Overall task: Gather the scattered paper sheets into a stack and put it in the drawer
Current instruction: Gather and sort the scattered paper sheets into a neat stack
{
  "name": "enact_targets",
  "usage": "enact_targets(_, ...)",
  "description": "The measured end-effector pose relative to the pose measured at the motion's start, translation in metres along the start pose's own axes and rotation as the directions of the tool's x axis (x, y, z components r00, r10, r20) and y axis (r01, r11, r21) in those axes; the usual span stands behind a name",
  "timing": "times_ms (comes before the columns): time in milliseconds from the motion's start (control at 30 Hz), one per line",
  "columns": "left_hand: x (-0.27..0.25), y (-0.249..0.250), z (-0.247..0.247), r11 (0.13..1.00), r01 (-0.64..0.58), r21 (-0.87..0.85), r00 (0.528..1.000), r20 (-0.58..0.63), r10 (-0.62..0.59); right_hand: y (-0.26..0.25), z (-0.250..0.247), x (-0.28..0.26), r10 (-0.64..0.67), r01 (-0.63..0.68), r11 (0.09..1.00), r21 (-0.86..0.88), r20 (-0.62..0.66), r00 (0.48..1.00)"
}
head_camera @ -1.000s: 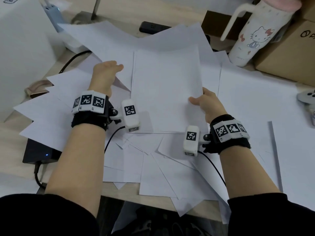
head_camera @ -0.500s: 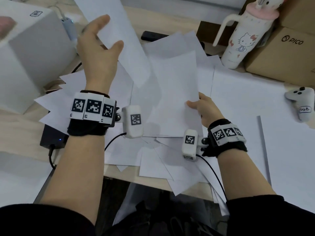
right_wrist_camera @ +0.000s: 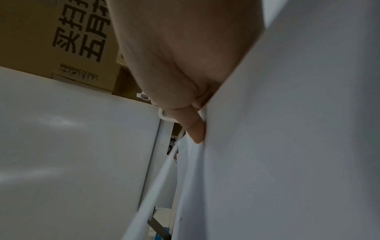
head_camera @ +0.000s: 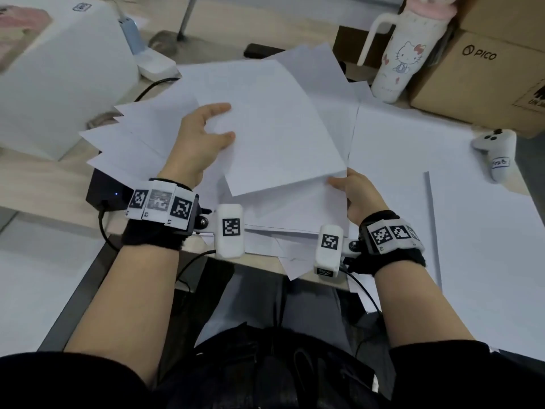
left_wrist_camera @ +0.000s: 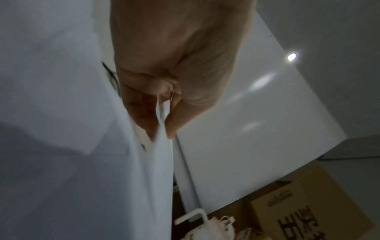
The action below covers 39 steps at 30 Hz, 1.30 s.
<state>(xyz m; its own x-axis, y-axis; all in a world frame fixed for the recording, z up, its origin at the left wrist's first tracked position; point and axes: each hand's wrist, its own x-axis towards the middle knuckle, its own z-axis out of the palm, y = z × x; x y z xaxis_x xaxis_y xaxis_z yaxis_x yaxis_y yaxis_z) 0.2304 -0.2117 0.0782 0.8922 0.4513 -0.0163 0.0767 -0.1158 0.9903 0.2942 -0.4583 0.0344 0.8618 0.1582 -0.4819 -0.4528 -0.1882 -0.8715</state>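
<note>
Loosely fanned white sheets point(head_camera: 274, 134), edges misaligned

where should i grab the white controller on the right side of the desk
Judging by its pose, take the white controller around its lower handle, coming from above and the near side: the handle points toward you, and a cardboard box stands just behind its button end.

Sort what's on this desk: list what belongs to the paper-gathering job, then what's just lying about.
Job:
- top sheet, pinched by left hand
- gathered stack, held by right hand
- loose sheets

Lying about:
- cat-print bottle
- cardboard box
- white controller
- black device
</note>
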Motion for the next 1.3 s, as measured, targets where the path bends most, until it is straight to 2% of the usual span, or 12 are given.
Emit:
enact_targets(67, -0.006, -0.013, 0.001, 0.997, 0.066, 0.049, 0.997, 0.035, -0.068, 0.005, -0.002, -0.003, 0.003, -0.002, 1.000, 0.012, -0.040, 0.999)
enact_targets(167, -0.014, -0.030, 0.002, 0.984, 0.152, 0.096, 0.985, 0.068, -0.159, 0.012, -0.005, -0.007, 0.081, -0.063, 0.986, 0.156, -0.107, 0.991)
enact_targets(300, -0.024, -0.041, 0.004, 0.969, 0.196, 0.148, 0.971, 0.109, -0.213, 0.018, -0.011, -0.007, 0.100, -0.081, 0.950, 0.300, -0.049, 0.994)
enact_targets(367, -0.027, -0.043, 0.002, 0.964, 0.196, 0.179, 0.965, 0.136, -0.222, 0.017, -0.011, -0.011, 0.100, -0.089, 0.958, 0.272, -0.026, 0.995)
enact_targets(533, -0.028, -0.047, -0.005, 0.947, 0.136, 0.291, 0.962, 0.191, -0.197, 0.014, -0.010, -0.019, 0.066, -0.066, 0.997, 0.025, 0.009, 0.998)
enact_targets(700, -0.026, -0.047, 0.006, 0.926, 0.048, 0.373, 0.939, 0.299, -0.169, 0.014, -0.007, -0.023, 0.040, -0.037, 0.999, -0.037, 0.060, 0.997)
enact_targets(800, -0.020, -0.046, 0.016, 0.935, 0.034, 0.354, 0.954, 0.267, -0.136, 0.016, -0.009, -0.023, 0.013, -0.009, 0.998, -0.060, 0.079, 0.997)
enact_targets(900, -0.016, -0.046, 0.023, 0.936, 0.096, 0.337, 0.981, 0.128, -0.147, 0.016, -0.008, -0.025, -0.069, 0.072, 0.995, -0.070, 0.051, 0.996)
enact_targets(1033, -0.011, -0.048, 0.029, 0.837, 0.188, 0.514, 0.976, -0.005, -0.216, 0.010, -0.010, -0.034, -0.209, 0.210, 0.977, -0.040, 0.043, 0.977)
enact_targets(1133, -0.009, -0.046, 0.031, 0.923, 0.197, 0.330, 0.979, -0.013, -0.204, 0.003, -0.014, -0.044, -0.316, 0.316, 0.949, 0.014, 0.052, 0.947)
enact_targets(1200, -0.013, -0.036, 0.031, 0.988, 0.107, 0.114, 0.994, -0.023, -0.105, -0.003, -0.017, -0.050, -0.384, 0.382, 0.923, 0.037, 0.046, 0.922)
enact_targets(1300, -0.021, -0.011, 0.030, 0.997, -0.065, -0.046, 0.995, -0.081, 0.062, -0.010, -0.022, -0.055, -0.486, 0.485, 0.872, 0.067, 0.001, 0.874)
